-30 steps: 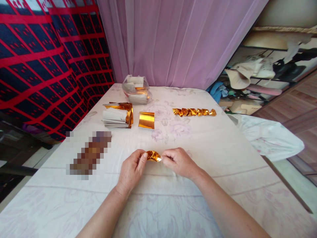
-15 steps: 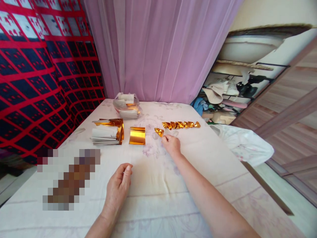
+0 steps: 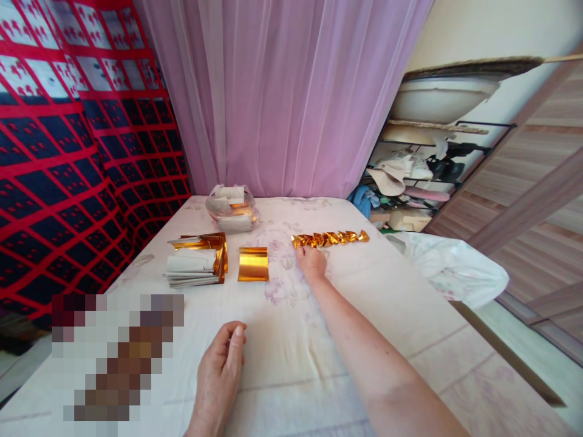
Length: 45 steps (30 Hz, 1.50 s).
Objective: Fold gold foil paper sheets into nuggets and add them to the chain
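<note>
A pink curtain [image 3: 282,91] hung behind a bed [image 3: 410,303] covered in a pale floral sheet. The right hand [image 3: 310,262] reached far out, fingers bent down at the near end of a row of folded gold foil pieces [image 3: 330,238]; whether it gripped the end piece I could not tell. The left hand [image 3: 221,370] rested loosely curled and empty on the sheet. A flat foil sheet [image 3: 253,264] lay beside a foil stack [image 3: 197,260], a plastic bag [image 3: 231,207] beyond

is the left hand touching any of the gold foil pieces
No, the left hand rests empty on the sheet, apart from the foil; only the right hand reaches the row of folded gold pieces.
</note>
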### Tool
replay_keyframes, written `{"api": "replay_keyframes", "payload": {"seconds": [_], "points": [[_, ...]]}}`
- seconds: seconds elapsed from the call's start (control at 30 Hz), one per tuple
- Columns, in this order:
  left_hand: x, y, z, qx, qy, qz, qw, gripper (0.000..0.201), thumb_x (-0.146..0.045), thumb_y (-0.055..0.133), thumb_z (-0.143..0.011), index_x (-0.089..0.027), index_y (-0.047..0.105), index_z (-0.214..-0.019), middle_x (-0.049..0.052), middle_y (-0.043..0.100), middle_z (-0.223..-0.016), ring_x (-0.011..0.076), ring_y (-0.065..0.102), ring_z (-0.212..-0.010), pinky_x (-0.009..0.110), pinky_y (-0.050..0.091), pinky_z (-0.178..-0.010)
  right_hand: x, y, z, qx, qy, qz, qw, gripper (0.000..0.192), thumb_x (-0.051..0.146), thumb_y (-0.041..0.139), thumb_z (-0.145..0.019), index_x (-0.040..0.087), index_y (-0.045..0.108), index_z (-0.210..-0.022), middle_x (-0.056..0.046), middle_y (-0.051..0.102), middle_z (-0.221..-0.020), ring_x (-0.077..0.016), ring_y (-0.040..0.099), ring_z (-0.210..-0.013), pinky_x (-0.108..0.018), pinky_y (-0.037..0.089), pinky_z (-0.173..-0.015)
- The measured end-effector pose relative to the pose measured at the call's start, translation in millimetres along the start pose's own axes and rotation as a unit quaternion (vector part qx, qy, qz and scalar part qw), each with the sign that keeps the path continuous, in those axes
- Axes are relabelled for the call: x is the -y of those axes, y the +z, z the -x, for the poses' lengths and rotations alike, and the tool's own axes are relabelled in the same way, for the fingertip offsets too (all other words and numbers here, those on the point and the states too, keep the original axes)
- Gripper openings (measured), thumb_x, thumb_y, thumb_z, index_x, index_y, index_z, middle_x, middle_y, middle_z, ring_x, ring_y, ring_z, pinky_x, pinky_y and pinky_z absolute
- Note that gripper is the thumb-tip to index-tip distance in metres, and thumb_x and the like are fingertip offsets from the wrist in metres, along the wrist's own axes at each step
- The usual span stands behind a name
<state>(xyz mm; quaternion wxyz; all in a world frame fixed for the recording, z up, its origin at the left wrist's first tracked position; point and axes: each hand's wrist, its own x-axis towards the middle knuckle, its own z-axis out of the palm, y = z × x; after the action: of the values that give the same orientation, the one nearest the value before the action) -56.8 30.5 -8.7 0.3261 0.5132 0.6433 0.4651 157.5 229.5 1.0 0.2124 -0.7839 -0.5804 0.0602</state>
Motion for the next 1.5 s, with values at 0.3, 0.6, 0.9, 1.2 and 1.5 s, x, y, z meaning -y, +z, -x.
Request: {"api": "replay_keyframes", "payload": {"seconds": [0.3,0.6,0.9,1.2,1.5], "points": [[1.6,1.8,-2.9,0.004,-0.011,0.01,1.0,0.061,-0.077,0.042,-0.078,-0.02,0.063,-0.087,-0.002,0.054,-0.057,0.0158,0.053,-0.049,0.025,0.042,-0.047,-12.7,-6.1,-3.3,0.05,-0.056,-0.021,0.997,0.032,0.033,0.045,-0.095,0.023,0.076,-0.097,-0.005,0.075,-0.096,-0.0181,0.065,-0.09,-0.023,0.042,-0.072],[-4.2,2.1,-5.4,-0.003,-0.016,0.027,1.0,0.059,-0.076,0.045,-0.074,-0.019,0.062,-0.083,-0.002,0.055,-0.057,0.0149,0.052,-0.046,0.025,0.041,-0.045,3.5,-6.5,39.6,0.125,-0.209,-0.083,0.966,0.021,0.03,0.054,-0.09,0.023,0.074,-0.093,0.002,0.073,-0.084,-0.0133,0.064,-0.077,-0.02,0.043,-0.067],[2.1,4.4,-7.6,0.002,-0.011,0.052,0.999,0.056,-0.073,0.046,-0.075,-0.02,0.061,-0.083,-0.002,0.055,-0.059,0.0143,0.051,-0.046,0.024,0.039,-0.043,21.2,-1.6,74.5,0.1,-0.301,-0.099,0.943,0.015,0.028,0.062,-0.089,0.025,0.074,-0.096,-0.003,0.067,-0.1,-0.0175,0.061,-0.097,-0.026,0.044,-0.085],[2.6,4.8,-8.9,-0.001,0.013,0.052,0.999,0.048,-0.066,0.045,-0.079,-0.021,0.061,-0.082,-0.003,0.057,-0.06,0.0147,0.054,-0.046,0.025,0.042,-0.046,27.2,-19.1,77.4,0.057,-0.244,-0.211,0.945,0.02,0.021,0.055,-0.081,0.02,0.054,-0.061,-0.001,0.059,-0.077,-0.0142,0.053,-0.074,-0.024,0.039,-0.069],[-2.8,-6.0,-8.1,-0.04,0.097,0.07,0.992,0.053,-0.063,0.049,-0.083,-0.019,0.062,-0.11,0.01,0.069,-0.103,0.0255,0.066,-0.095,0.038,0.054,-0.08,7.0,-73.3,117.2,0.183,-0.201,-0.341,0.9,0.024,0.04,0.04,-0.085,0.022,0.044,-0.069,0.006,0.047,-0.056,-0.0108,0.047,-0.05,-0.02,0.034,-0.047]]}}
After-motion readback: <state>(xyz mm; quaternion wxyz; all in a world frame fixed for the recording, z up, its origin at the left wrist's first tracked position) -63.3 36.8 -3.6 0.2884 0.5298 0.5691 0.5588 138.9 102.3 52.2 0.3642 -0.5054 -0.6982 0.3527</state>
